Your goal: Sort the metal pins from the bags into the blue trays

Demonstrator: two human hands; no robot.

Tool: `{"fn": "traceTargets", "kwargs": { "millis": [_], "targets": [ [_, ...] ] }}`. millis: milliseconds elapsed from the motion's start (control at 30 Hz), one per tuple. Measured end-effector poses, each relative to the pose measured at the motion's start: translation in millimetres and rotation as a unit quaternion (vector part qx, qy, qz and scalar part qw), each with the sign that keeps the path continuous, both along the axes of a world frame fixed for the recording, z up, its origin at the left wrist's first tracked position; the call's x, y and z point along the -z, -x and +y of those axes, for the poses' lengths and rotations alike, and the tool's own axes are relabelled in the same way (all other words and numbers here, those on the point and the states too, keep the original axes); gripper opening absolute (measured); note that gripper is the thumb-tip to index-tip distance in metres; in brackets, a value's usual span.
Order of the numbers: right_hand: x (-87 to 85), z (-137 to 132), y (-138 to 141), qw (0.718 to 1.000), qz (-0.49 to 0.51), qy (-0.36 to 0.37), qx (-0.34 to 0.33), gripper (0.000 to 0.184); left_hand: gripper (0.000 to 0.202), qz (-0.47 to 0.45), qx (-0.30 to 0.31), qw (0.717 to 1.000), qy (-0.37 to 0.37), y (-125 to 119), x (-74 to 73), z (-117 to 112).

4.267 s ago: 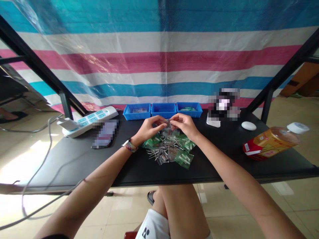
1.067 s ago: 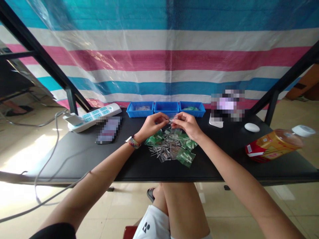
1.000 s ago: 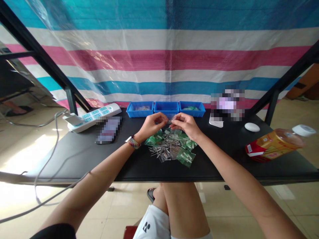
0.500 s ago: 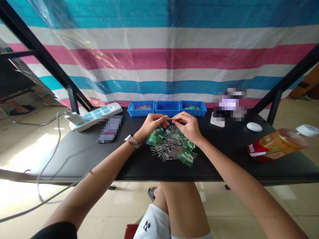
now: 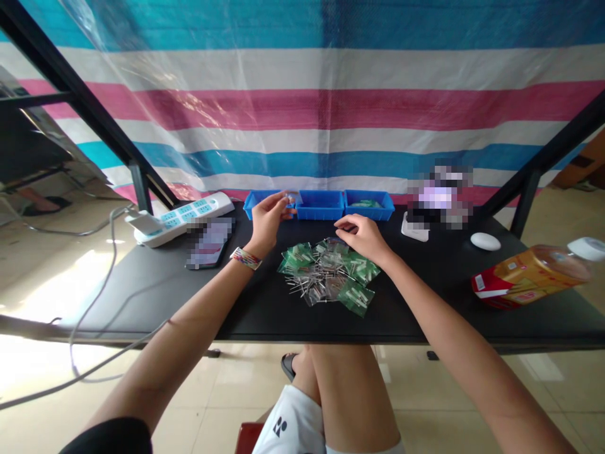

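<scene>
My left hand (image 5: pixel 265 222) pinches a small clear plastic bag (image 5: pixel 295 198) at the right end of the left blue bin (image 5: pixel 251 213). What the bag contains is too small to make out. My right hand (image 5: pixel 363 238) hovers over the far right side of a pile, its fingers bent and slightly apart with nothing visible between them. Below both hands lies that pile of loose metal pins (image 5: pixel 302 282), clear bags and green-tinted bags (image 5: pixel 358 296). The middle blue bin (image 5: pixel 319 211) looks bare inside, while the right blue bin (image 5: pixel 371 213) holds greenish bags.
On the left of the black table (image 5: pixel 255 315) are a white power strip (image 5: pixel 189 214) with a plugged-in adapter and a phone (image 5: pixel 212 243). To the right stand a white stand (image 5: pixel 414 228), a white oval object (image 5: pixel 485 241) and a drink bottle (image 5: pixel 524 272). Striped sheeting (image 5: pixel 302 107) hangs behind.
My hands have parted from above the pile. The left has carried the clear bag left and away to the left bin; the right has let go and shifted slightly right.
</scene>
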State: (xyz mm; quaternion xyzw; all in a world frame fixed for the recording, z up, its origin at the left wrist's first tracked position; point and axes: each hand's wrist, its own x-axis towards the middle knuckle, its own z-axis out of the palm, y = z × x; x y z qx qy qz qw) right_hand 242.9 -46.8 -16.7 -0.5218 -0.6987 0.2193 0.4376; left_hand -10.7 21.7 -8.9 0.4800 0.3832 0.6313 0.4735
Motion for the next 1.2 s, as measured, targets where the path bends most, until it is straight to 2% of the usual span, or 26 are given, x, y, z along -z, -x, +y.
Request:
{"fn": "traceTargets", "kwargs": {
  "millis": [67, 133, 267, 400, 600, 767, 867, 967, 1033, 1100, 1200],
  "targets": [
    [6.0, 2.5, -1.6, 0.998, -0.055, 0.019, -0.001, 0.008, 0.035, -0.026, -0.049, 0.998, 0.023, 7.2, 0.9, 6.9],
    [10.8, 2.7, -0.5, 0.995, -0.103, 0.017, -0.003, 0.009, 0.034, -0.047, -0.06, 0.996, 0.046, 12.7, 1.7, 11.7],
    [14.9, 0.4, 4.5, 0.987, -0.162, 0.004, 0.0, 0.006, 0.028, -0.067, -0.055, 0.994, 0.065, 15.4, 2.2, 13.7],
    [13.0, 0.0, 5.2, 0.989, -0.149, 0.017, 0.009, 0.007, 0.02, -0.035, -0.03, 0.998, 0.037, 9.2, 0.7, 7.5],
    [9.1, 5.9, 0.1, 0.995, -0.013, 0.097, -0.011, 0.01, 0.018, 0.015, -0.003, 1.0, 0.024, -0.2, -0.3, -1.5],
    [2.6, 9.8, -4.6, 0.982, 0.133, 0.124, -0.045, 0.017, 0.016, 0.043, 0.013, 0.999, 0.013, -2.3, 1.9, -3.7],
    [-5.1, 6.0, -2.6, 0.955, 0.247, 0.153, -0.068, 0.029, 0.021, 0.096, 0.087, 0.991, -0.036, -5.0, 2.2, -8.7],
    [-10.8, -0.8, 5.0, 0.916, 0.35, 0.176, -0.082, 0.042, 0.035, 0.168, 0.187, 0.965, -0.076, -11.5, 1.4, -19.0],
    [-11.9, -4.9, 11.3, 0.897, 0.392, 0.178, -0.098, 0.047, 0.036, 0.198, 0.23, 0.949, -0.085, -17.4, 1.0, -27.3],
    [-11.1, -7.7, 16.5, 0.887, 0.413, 0.176, -0.112, 0.048, 0.035, 0.202, 0.255, 0.941, -0.091, -22.9, 1.1, -34.3],
    [-8.9, -9.4, 20.6, 0.888, 0.413, 0.166, -0.116, 0.045, 0.034, 0.183, 0.263, 0.943, -0.093, -28.1, 1.6, -39.7]
  ]
}}
